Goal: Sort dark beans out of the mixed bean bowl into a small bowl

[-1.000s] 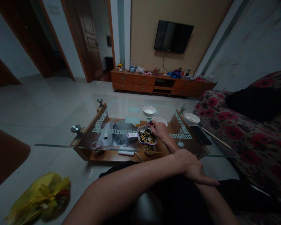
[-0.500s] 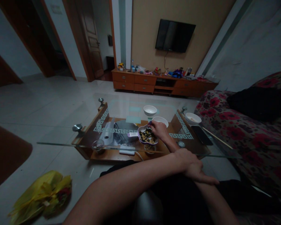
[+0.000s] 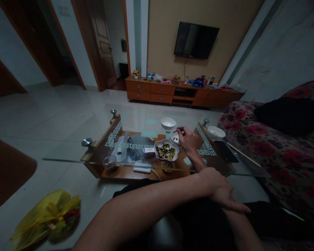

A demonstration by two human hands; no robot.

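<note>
My right hand (image 3: 188, 140) pinches a small dark purple tool (image 3: 180, 129), its kind too small to tell, over a white bowl (image 3: 173, 138). Several black beans lie in that bowl, partly hidden by the hand. Just left and nearer is a scalloped, purple-rimmed bowl (image 3: 178, 153) holding mixed green, black and tan beans (image 3: 166, 151); a white label (image 3: 149, 150) sits on its handle. My left hand (image 3: 217, 184) is closed around my right forearm, thumb stretched out. Another white bowl (image 3: 168, 123) stands farther back.
All of this stands on a glass coffee table (image 3: 136, 122). At its right are a white bowl (image 3: 216, 132), a dark phone-like slab (image 3: 225, 151) and a chopstick-like stick (image 3: 243, 154). A yellow bag (image 3: 45, 218) lies on the floor; a flowered sofa (image 3: 274, 150) borders the right.
My right hand has moved right and slightly away, from the mixed beans to over the white bowl, carrying the purple tool. My left hand stays on the forearm.
</note>
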